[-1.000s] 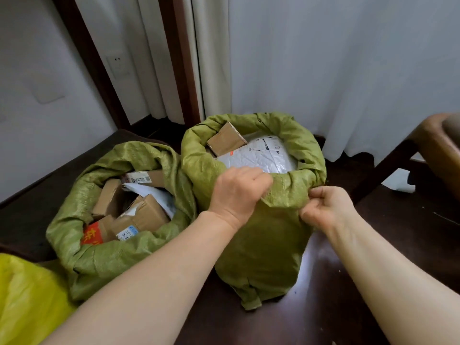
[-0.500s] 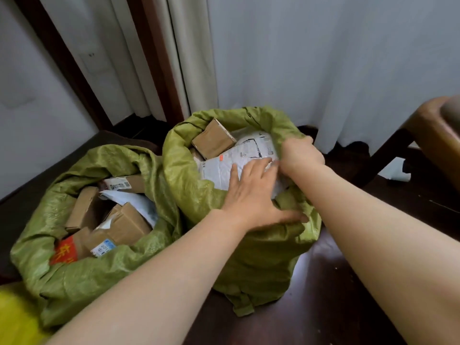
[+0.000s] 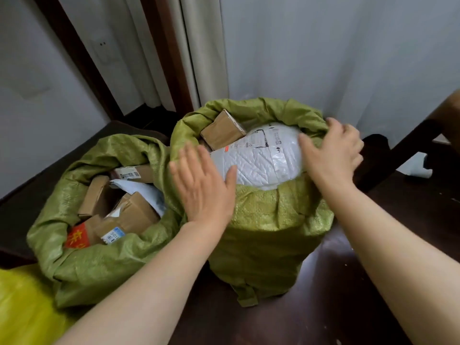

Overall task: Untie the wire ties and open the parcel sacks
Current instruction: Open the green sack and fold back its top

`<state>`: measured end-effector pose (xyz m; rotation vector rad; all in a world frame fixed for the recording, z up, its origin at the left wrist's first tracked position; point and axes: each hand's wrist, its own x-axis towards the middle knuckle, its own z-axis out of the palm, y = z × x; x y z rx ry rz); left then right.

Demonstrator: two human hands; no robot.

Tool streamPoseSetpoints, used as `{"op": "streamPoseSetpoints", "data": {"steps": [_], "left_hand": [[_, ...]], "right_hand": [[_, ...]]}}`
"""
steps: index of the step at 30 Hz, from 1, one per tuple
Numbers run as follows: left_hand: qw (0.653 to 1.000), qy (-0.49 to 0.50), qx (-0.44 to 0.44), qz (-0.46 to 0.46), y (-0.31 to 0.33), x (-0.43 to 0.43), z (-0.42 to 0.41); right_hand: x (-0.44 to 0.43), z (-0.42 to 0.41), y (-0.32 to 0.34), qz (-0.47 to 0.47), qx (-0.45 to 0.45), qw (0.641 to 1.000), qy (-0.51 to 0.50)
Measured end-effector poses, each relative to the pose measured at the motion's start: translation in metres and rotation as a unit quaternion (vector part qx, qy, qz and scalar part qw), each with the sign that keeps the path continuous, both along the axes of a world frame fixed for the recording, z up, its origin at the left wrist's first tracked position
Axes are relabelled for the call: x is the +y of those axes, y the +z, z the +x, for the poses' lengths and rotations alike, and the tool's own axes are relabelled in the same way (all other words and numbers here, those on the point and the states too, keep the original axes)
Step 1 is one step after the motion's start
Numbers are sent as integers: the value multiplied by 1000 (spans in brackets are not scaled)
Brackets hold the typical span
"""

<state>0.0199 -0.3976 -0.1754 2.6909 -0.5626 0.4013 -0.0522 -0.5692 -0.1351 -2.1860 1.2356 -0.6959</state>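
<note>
Head view, left to right. Yellow bag point(image 3: 22, 302) at the lower-left corner. Left sack point(image 3: 99, 265), green, mouth open and rolled down, slumped on the dark floor point(image 3: 323, 307) and holding brown boxes point(image 3: 134, 215). Left hand point(image 3: 202, 190), flat with fingers spread, gripping nothing, over the near-left rim of the right sack point(image 3: 268, 232). This sack stands upright, touching the left one, mouth open; inside lie a box point(image 3: 222, 133) and a white mailer point(image 3: 263, 158). Right hand point(image 3: 333, 150), fingers curled over the sack's far-right rim. White curtain point(image 3: 323, 58) behind.
</note>
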Motion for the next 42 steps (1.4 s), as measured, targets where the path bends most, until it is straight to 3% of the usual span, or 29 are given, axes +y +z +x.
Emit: {"op": "streamPoseSetpoints", "data": {"steps": [2,4,6,8,9,10,12,13,16,17,18,19,20,21,23,25,28,31,35,39,42], "left_hand": [[972,140,187,-33,7,6,18],[926,184,318,-81,6,12,33],[924,158,326,-118,7,16,35],[895,169,343,-227,19,18,34],[851,190,373,-316,26,20,41],[782,219,413,-412,30,23,51],[606,244,533,-538,31,33,65],[572,257,555,-547,22,37,66],[595,306,585,-458,-20,46,76],[623,299,577,-435,-23,45,76],[688,282,541,-394,-16,45,74],[776,259,474,-326,-7,46,76],[862,228,381,-246,2,45,81],[924,191,285,-168,16,44,86],[967,132,151,-157,37,37,93],[977,71,78,-186,43,22,109],[988,30,99,-112,34,-11,133],[987,60,147,-7,21,-31,156],[986,68,146,34,8,-33,172],[978,77,173,-90,7,-26,189],[915,99,279,-274,7,-26,201]], "right_hand": [[39,-10,10,-66,103,975,184],[65,-15,8,-26,238,915,324],[76,-17,3,-44,310,875,369],[77,-20,-4,-85,297,880,360],[77,-20,-6,-97,274,893,344],[78,-21,-9,-105,240,908,328],[79,-20,-12,-114,170,927,314],[80,-20,-14,-119,152,927,321],[83,-23,-24,-133,160,913,351],[84,-22,-26,-129,161,913,351],[83,-17,-23,-117,150,921,341],[80,-8,-19,-101,128,932,324],[75,5,-13,-100,107,940,307],[68,20,-7,-115,89,946,291],[48,58,7,-139,53,950,275],[27,99,15,-134,32,947,291],[-3,153,10,-159,90,926,329],[-27,190,-5,-181,168,903,352],[-40,213,-21,-202,267,892,303],[-46,227,-11,-74,156,932,318],[-56,227,7,22,129,944,303]]}}
